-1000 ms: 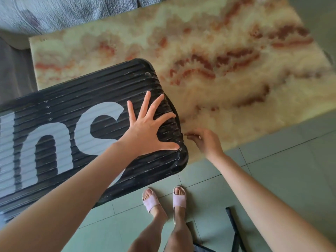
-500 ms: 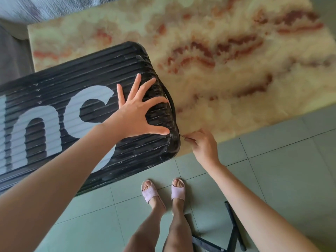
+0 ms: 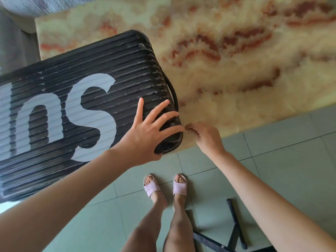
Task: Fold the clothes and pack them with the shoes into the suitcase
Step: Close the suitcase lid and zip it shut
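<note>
- Apparently nearly done: suitcase point(image 3: 60, 106) is lying closed, centre left.
- Left hand point(image 3: 147, 135), fingers spread, is pressing it; right hand point(image 3: 207, 137) is pinching at its corner, likely zipping.

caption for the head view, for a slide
Left hand pressed flat on a closed black suitcase lying on a marble-patterned table, right hand pinching at its near corner edge.

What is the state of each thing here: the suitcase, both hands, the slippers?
suitcase: lying flat, lid down; zip not visible.
left hand: open, fingers spread, pressing on the lid.
right hand: fingers curled, pinching at the suitcase's corner.
slippers: worn on both feet.
</note>
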`<state>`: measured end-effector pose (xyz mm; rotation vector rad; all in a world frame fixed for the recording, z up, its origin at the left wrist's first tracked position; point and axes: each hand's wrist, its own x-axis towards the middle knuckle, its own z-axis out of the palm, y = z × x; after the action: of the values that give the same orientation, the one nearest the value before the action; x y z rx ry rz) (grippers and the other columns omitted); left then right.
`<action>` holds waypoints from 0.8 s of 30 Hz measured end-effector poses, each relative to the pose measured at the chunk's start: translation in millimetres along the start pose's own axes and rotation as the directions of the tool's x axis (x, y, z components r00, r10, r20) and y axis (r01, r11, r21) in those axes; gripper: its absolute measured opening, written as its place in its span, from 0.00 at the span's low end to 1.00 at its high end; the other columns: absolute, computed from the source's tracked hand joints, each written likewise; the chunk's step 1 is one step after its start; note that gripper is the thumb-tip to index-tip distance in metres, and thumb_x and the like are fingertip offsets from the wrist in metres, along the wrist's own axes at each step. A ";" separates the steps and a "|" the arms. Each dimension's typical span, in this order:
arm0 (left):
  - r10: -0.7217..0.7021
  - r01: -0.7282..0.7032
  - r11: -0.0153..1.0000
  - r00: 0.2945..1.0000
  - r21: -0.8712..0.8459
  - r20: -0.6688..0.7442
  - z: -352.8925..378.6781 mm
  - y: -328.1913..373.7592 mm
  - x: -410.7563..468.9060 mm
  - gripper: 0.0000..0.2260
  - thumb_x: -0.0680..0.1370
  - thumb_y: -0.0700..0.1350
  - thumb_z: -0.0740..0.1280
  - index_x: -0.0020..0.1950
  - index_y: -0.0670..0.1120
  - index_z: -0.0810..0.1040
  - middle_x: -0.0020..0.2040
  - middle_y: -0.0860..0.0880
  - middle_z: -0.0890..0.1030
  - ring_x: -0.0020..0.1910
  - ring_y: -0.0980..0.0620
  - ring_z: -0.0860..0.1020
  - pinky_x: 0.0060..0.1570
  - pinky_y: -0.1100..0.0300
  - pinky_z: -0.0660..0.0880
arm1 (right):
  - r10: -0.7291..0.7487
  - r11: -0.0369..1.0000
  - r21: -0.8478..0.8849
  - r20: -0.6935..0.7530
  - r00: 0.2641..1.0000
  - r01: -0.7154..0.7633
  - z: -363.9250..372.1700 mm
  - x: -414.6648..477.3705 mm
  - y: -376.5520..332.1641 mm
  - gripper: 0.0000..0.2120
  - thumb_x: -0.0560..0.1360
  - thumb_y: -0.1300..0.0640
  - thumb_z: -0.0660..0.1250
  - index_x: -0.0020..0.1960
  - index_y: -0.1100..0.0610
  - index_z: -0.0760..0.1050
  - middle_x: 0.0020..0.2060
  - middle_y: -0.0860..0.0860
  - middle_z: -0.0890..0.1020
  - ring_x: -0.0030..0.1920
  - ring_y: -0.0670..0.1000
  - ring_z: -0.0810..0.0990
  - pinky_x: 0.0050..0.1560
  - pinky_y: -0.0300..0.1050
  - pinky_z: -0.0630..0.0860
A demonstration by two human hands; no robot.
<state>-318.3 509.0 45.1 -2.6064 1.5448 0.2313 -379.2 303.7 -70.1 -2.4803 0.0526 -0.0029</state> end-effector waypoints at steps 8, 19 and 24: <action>-0.005 0.004 1.000 0.998 -0.016 -0.064 -4.0 -5.6 -0.1 0.39 0.60 0.56 0.76 0.70 0.57 0.68 0.70 0.46 0.68 0.75 0.39 0.56 0.65 0.25 0.50 | -0.035 0.999 -0.023 -0.186 0.982 0.031 17.2 -50.3 -18.6 0.05 0.70 0.60 0.70 0.42 0.53 0.83 0.29 0.48 0.79 0.29 0.50 0.76 0.32 0.38 0.66; -0.006 0.008 1.000 0.998 0.030 -0.061 0.3 -4.9 -0.6 0.38 0.59 0.57 0.77 0.69 0.55 0.72 0.71 0.44 0.69 0.74 0.38 0.58 0.63 0.24 0.53 | 0.006 1.000 0.012 -0.234 0.972 -0.004 57.4 -79.9 -62.0 0.09 0.66 0.65 0.76 0.44 0.56 0.83 0.29 0.49 0.78 0.31 0.48 0.74 0.33 0.38 0.66; -0.017 0.018 0.999 0.999 0.031 -0.029 7.4 -4.9 -4.2 0.39 0.63 0.58 0.75 0.72 0.56 0.67 0.74 0.45 0.63 0.76 0.39 0.51 0.65 0.25 0.49 | 0.290 0.947 0.196 -0.189 0.938 -0.253 84.0 -95.1 -86.2 0.07 0.69 0.57 0.72 0.47 0.53 0.83 0.31 0.49 0.79 0.29 0.48 0.77 0.33 0.35 0.67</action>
<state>-316.6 516.3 38.6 -2.6093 1.5218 0.1671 -469.8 426.9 -82.5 -2.2738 0.4704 -0.1527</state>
